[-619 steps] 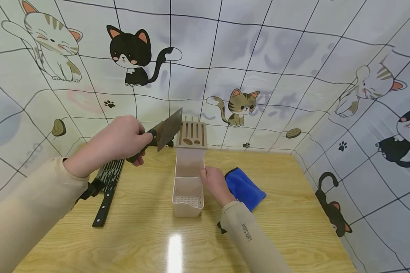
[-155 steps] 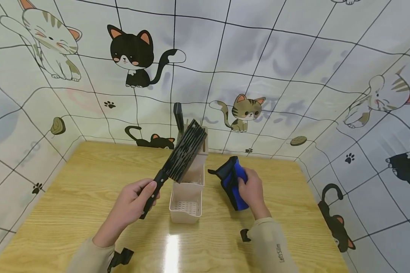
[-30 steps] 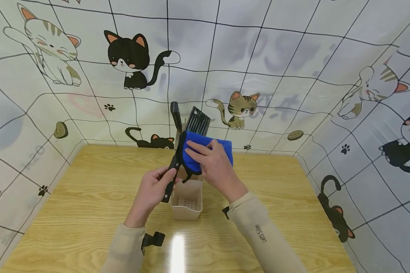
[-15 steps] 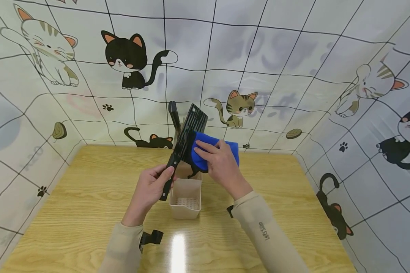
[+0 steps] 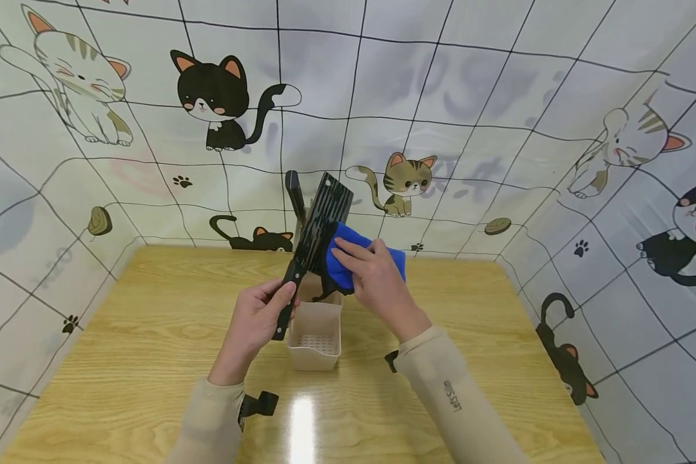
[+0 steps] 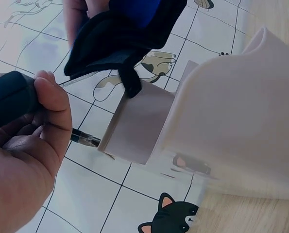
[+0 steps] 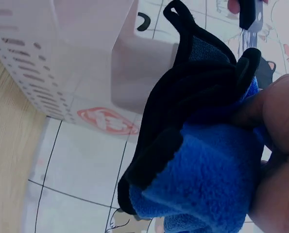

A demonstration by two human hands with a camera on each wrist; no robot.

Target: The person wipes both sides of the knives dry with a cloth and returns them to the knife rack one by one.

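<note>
My left hand (image 5: 258, 322) grips the black riveted handle of a cleaver (image 5: 327, 206), its thumb on top. The dark, streaky blade points up and away, tilted to the right. My right hand (image 5: 377, 283) holds a folded blue cloth (image 5: 394, 258) with black edging against the lower right part of the blade. In the right wrist view the thumb and fingers pinch the bunched cloth (image 7: 202, 174). Below and behind the blade stands a pale beige knife holder (image 5: 314, 361), its top mostly hidden. A second black-handled knife (image 5: 294, 193) stands in its rear slots.
The light wooden table (image 5: 180, 322) carries the holder near its middle, front compartment with a perforated bottom. A cat-printed sheet (image 5: 470, 96) covers the walls behind and to the right. Black straps (image 5: 260, 405) sit at the wrists.
Since the earliest frame, one knife has gone into the holder and the other cleaver and cloth have been picked up. In the last second the cloth slid right and down, uncovering more blade.
</note>
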